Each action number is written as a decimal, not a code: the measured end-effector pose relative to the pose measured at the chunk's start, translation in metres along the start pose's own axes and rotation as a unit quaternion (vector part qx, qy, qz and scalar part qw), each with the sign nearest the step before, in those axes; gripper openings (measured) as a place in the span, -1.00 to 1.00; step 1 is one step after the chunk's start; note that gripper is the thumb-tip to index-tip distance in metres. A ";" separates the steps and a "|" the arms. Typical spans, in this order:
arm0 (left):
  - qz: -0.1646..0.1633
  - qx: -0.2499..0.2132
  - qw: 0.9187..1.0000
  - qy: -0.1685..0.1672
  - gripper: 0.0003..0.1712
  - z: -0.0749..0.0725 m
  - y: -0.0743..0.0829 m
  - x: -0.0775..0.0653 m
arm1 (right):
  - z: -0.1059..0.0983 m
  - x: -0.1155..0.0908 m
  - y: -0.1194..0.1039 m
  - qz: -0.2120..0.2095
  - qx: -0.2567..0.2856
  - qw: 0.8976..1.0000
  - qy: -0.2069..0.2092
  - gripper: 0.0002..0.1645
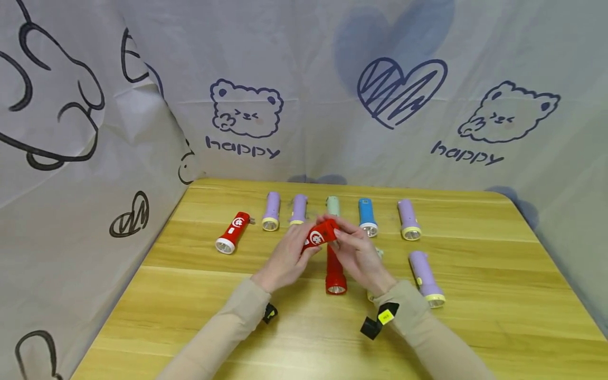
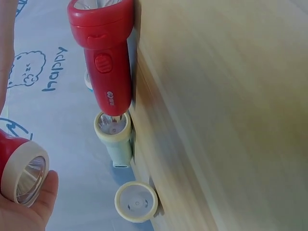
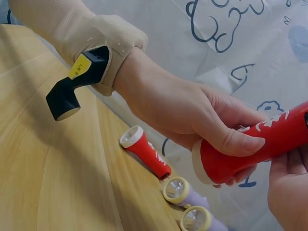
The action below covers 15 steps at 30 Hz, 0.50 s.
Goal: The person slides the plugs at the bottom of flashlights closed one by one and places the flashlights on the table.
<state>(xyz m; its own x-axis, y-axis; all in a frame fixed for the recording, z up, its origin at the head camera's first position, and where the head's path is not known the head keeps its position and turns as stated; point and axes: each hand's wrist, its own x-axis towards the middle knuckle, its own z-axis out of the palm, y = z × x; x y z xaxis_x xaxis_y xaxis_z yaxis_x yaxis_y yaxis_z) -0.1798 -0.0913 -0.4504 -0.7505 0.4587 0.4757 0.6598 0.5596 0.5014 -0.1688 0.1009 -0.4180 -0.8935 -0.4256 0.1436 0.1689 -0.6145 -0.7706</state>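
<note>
A red flashlight (image 1: 319, 236) with a white emblem is held above the table between both hands. My left hand (image 1: 285, 259) grips its body near the white-rimmed head, thumb along the side in the right wrist view. The right hand (image 1: 359, 257) pinches the tail end with thumb and fingers. Part of the lens end (image 2: 30, 180) shows in the left wrist view. Below the hands, an all-red flashlight (image 1: 335, 277) lies on the table, its upper part covered by the right hand. A pale green flashlight (image 1: 332, 202) lies behind them.
On the wooden table (image 1: 190, 316), a red-and-white flashlight (image 1: 234, 232) lies left with its prongs out. Purple flashlights (image 1: 273, 210) and a blue one (image 1: 366, 215) lie along the back. Another purple flashlight (image 1: 426, 277) is beside the right forearm, which partly hides a further one.
</note>
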 end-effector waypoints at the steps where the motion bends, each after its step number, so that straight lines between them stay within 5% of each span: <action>1: 0.000 0.001 1.000 0.001 -0.42 0.000 0.000 0.000 | 0.000 0.000 0.000 -0.001 0.003 1.000 -0.002 -0.51; 15: -0.003 -0.001 1.000 0.007 -0.45 0.003 0.003 0.001 | -0.002 -0.001 0.000 -0.002 -0.019 1.000 0.000 -0.52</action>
<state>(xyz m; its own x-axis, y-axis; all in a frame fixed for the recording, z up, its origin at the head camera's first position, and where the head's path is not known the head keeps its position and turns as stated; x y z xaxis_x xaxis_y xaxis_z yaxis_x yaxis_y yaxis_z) -0.1782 -0.0871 -0.4506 -0.7533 0.4459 0.4835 0.6561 0.5605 0.5054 -0.1687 0.1034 -0.4194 -0.8945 -0.4222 0.1469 0.1490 -0.5915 -0.7924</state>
